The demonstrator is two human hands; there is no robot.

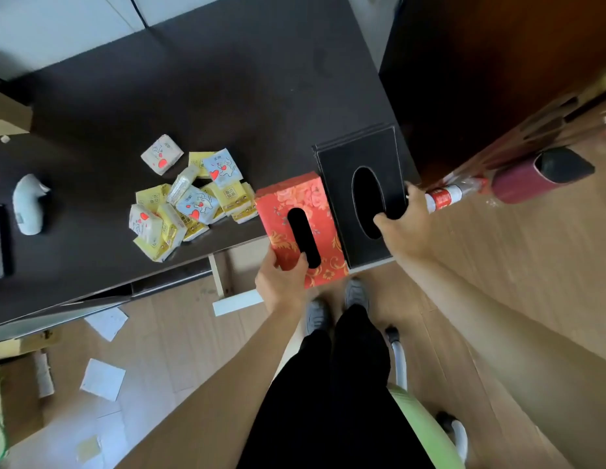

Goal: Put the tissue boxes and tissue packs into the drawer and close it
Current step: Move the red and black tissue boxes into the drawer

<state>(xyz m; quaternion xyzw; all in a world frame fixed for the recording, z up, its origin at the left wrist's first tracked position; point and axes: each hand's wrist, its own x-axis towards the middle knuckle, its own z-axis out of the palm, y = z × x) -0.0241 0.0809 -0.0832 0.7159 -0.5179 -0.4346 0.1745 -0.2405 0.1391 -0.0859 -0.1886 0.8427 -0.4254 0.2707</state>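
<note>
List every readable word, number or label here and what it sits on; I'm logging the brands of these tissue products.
None can be read for certain.
Small yellow tissue packs: dark printed label, too blurred.
Small white-and-blue packs with red hearts: drawings only, tiny print illegible.
Red floral tissue box: pattern, no text.
Black leather tissue box: plain.
Red-and-white wrapped roll: print blurred.

We look down on a dark brown desk (207, 82) that fills the upper left of the view, its surface matte and evenly lit by soft daylight. Beyond its far edge we see pale grey wall panels (75, 18), and to the right stands a reddish-brown wooden cabinet (498, 62) in shadow. Below us runs a light wood-plank floor (498, 265) with white sheets of paper (103, 379) lying on it at the left, beside a cardboard box (17, 394), and a green chair (427, 431) on castors at the lower right.
</note>
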